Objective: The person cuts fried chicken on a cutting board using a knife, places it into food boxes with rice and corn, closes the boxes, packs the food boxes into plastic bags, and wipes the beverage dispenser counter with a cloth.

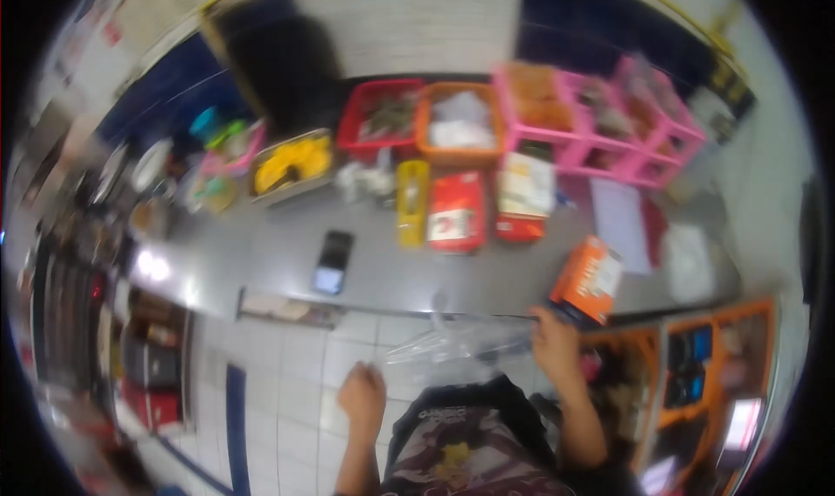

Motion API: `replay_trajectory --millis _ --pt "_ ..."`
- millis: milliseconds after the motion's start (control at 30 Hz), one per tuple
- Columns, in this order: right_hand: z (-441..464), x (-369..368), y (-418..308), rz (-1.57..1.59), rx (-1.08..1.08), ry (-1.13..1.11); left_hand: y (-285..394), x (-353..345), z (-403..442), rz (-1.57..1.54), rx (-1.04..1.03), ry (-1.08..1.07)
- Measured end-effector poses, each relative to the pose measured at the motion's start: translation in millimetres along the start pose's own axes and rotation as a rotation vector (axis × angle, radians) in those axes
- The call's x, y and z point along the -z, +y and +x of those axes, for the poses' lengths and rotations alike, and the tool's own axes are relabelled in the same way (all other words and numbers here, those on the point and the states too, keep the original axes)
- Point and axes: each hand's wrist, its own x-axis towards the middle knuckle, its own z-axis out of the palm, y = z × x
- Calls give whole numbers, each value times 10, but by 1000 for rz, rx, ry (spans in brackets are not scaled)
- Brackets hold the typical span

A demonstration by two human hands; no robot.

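The right hand (pixel 557 350), right of centre in the lower half, has its fingers closed, apparently on the right end of a clear, glossy, thin plastic bag or sheet (pixel 465 348); this plastic hangs in front of the dark patterned shirt (pixel 470 448) at the lower centre of the frame, between the two hands; the left hand (pixel 362 396), lower left of centre, is curled in on itself just beside the plastic's left end, and blur keeps me from telling whether it pinches a corner or is merely clenched; holding the plastic off the grey metal counter (pixel 391 274), in the open space near the body, probably leaves both hands room to work it.

An orange-and-white cardboard box (pixel 590 279) sits tilted at the counter's front edge, right of centre, perhaps kept there to be within easy reach; I cannot tell whether the right fingertips touch it. A black, flat mobile phone (pixel 333 261) lies left of centre, apart from the hands, likely to keep it out of the way.

Across the upper middle, a red plastic basket (pixel 350 118), an orange plastic basket (pixel 461 156) and pink plastic baskets (pixel 604 161) stand along the back, seemingly to free the front of the surface; a red-and-white box (pixel 457 213) lies before the orange one.
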Motion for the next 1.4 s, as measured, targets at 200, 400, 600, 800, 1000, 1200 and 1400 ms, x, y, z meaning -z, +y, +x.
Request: replay_trajectory --millis 200,400,600,800,1000,1200,1400 --pt "-131 -135 -630 99 402 -460 1040 6 -288 -139 -530 227" --pt "386 351 343 14 -119 -106 722 143 155 -141 -434 134" --pt "1047 283 953 -242 -801 406 376 -73 130 -357 -556 -10" --pt "1326 790 1663 -162 -665 376 520 -41 15 -46 -326 62" --pt "1944 1313 2565 -379 -714 306 304 -139 85 -110 -138 24" --pt "1637 472 1795 -152 -902 118 371 -212 54 -229 -15 45" --pt "1222 -206 1384 -236 -451 -16 683 -105 35 -185 42 -57"
